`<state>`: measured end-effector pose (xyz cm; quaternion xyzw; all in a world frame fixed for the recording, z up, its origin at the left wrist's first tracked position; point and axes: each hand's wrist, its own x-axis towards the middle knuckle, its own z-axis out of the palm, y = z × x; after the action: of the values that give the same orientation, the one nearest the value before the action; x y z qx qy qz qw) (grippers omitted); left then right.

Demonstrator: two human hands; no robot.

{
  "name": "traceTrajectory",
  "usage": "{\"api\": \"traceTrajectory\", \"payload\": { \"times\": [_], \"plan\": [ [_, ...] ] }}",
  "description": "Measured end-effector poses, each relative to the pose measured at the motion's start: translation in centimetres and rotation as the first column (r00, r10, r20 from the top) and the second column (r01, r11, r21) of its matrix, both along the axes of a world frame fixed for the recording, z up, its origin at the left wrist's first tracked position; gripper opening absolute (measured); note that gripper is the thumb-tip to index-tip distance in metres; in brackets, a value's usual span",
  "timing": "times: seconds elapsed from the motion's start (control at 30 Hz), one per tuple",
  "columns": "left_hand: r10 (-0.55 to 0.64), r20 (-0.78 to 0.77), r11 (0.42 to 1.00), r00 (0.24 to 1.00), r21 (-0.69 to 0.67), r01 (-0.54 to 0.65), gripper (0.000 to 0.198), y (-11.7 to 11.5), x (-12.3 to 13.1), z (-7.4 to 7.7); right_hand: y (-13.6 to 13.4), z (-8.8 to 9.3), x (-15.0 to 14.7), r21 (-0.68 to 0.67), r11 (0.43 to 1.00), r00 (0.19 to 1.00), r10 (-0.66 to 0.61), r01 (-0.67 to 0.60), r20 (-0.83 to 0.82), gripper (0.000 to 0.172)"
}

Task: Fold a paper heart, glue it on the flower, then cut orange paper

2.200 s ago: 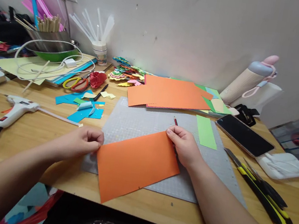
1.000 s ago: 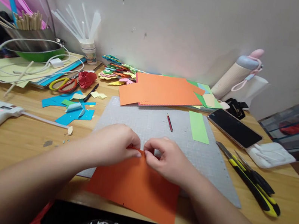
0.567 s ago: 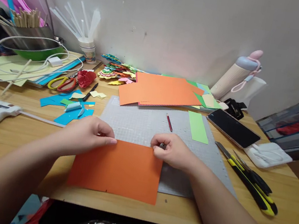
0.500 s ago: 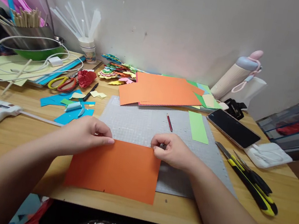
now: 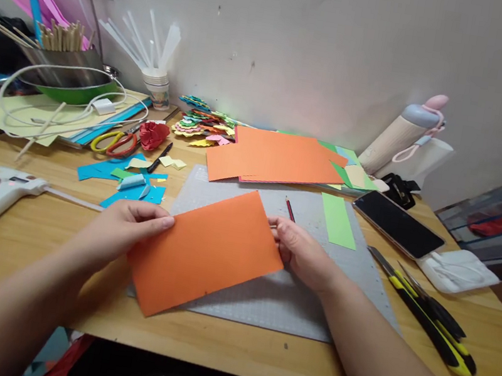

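A rectangular orange sheet of paper is held tilted over the grey cutting mat, its near corner pointing toward me. My left hand grips its left side, thumb on top and fingers partly hidden. At the right edge of the sheet, my right hand is closed, its fingertips partly hidden at the paper's edge. Just beyond that hand lies a dark red pencil. A light green paper strip rests on the mat's right side.
Larger orange sheets lie behind the mat. On the right are a phone, a yellow-black utility knife and a tilted bottle. To the left lie a glue gun, scissors and blue paper scraps.
The orange sheet has turned anticlockwise and its right side has swung away from me. My right hand has shifted from its far corner to its right edge. The view has shifted slightly.
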<state>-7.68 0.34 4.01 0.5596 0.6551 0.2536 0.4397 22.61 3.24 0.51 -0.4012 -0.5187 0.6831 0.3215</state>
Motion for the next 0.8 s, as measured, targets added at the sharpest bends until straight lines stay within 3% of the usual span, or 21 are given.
{"api": "traceTrajectory", "payload": {
  "times": [0.07,0.2,0.27,0.4,0.63,0.8],
  "plan": [
    [0.003,0.053,0.999,0.999,-0.045,-0.001,0.034,-0.1,1.2,-0.7,0.0,-0.2,-0.1,-0.072,0.997,1.000,0.016,-0.017,-0.020,0.035],
    [-0.309,0.003,0.940,0.951,-0.149,0.306,0.028,0.4,2.3,-1.0,0.6,-0.5,0.5,-0.107,0.993,0.996,-0.041,0.049,0.075,0.031],
    [-0.381,-0.016,0.917,0.924,-0.132,0.376,0.026,1.0,2.8,-0.7,0.9,-0.6,0.8,-0.094,0.994,0.994,-0.036,0.046,0.107,0.030],
    [-0.321,0.006,0.946,0.947,-0.045,0.321,0.026,2.3,4.6,-0.1,0.8,-0.5,0.7,-0.063,0.998,0.990,0.003,0.006,0.138,0.029],
    [-0.369,-0.043,0.928,0.928,0.042,0.371,0.017,4.4,7.4,-0.5,0.5,0.0,0.3,-0.032,0.998,0.979,0.050,-0.045,0.198,0.031],
    [-0.459,-0.111,0.886,0.881,0.019,0.464,0.010,5.7,8.8,-0.3,0.7,0.0,0.3,0.187,0.971,0.939,-0.200,0.151,0.280,0.027]
  ]
}}
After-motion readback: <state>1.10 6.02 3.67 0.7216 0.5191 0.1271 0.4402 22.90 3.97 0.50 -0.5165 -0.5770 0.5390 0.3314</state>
